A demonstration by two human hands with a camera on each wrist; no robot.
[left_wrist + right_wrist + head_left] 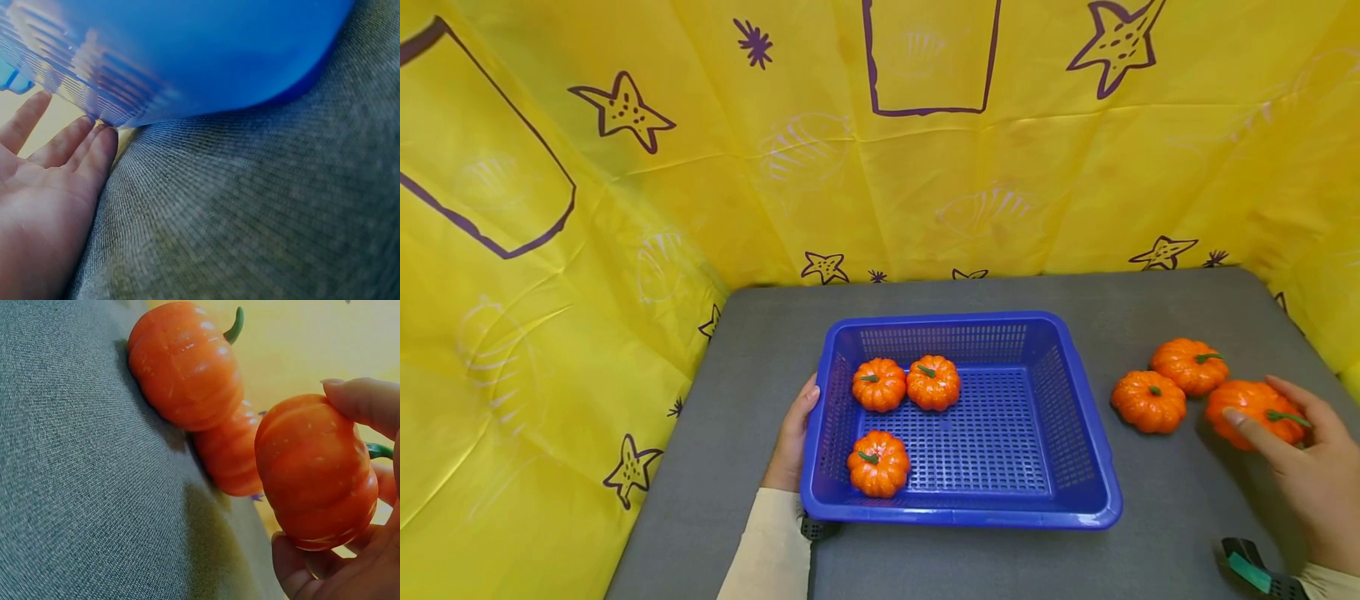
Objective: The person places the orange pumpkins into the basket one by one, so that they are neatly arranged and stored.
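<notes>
At the left side of a blue plastic basket [962, 521], my left hand [792, 442] holds on, its thumb at the rim. In the left wrist view its fingers [59, 140] reach up against the slotted outer wall. My right hand [1311, 467] grips an orange toy pumpkin [1251, 408] with a green stem, thumb on one side and fingers on the other. The right wrist view shows this pumpkin [315, 472] raised off the table, a shadow below. Close by sit two more pumpkins, one nearer the basket [1148, 402] and one behind [1189, 367].
Inside the basket lie three small pumpkins, two at the back [878, 385] [934, 383] and one at the front left [878, 464]. A grey cloth-covered table [760, 350] carries everything. Yellow printed curtain [910, 192] hangs behind and along both sides.
</notes>
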